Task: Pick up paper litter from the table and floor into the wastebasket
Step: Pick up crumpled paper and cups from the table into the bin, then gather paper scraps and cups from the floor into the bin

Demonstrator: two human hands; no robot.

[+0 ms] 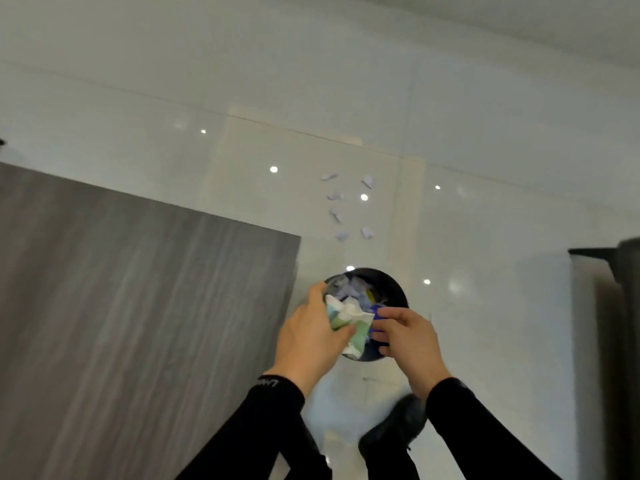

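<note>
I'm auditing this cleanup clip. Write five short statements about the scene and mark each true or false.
1. The left hand grips a crumpled white-and-green paper wad above the round black wastebasket. True.
2. The wastebasket is empty. False: paper litter already lies inside it.
3. Several small pale paper scraps lie on the glossy white tiled floor beyond the wastebasket. True.
4. The wastebasket stands on the grey wood-grain table. False: it stands on the floor beside the table.
5. The right hand hangs idle, away from the wad. False: its fingers pinch at the wad's edge.
</note>
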